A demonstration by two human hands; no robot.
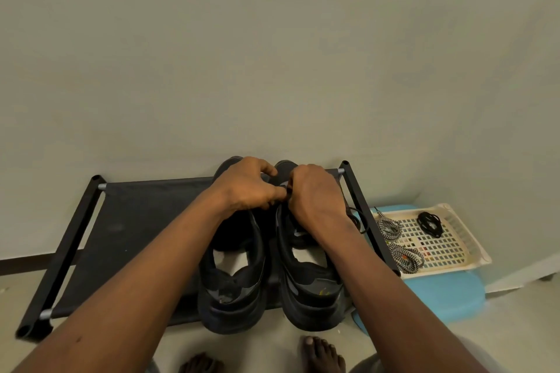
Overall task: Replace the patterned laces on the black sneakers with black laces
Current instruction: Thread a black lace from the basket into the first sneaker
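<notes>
Two black sneakers stand side by side on a black fabric shoe rack [127, 221], heels toward me: the left sneaker [231, 288] and the right sneaker [312, 291]. Both my hands meet over the front of the right sneaker. My left hand [247, 188] and my right hand [315, 194] have curled fingers that pinch a thin black lace [359, 222], which trails off the shoe's right side. The eyelets are hidden under my hands. Two patterned black-and-white laces [389, 228] [406, 259] lie in a cream tray [454, 239], with a coiled black lace [429, 222] beside them.
The tray sits on a light blue stool [439, 297] right of the rack. A plain wall stands directly behind the rack. My bare feet [322, 354] are on the floor in front of the sneakers.
</notes>
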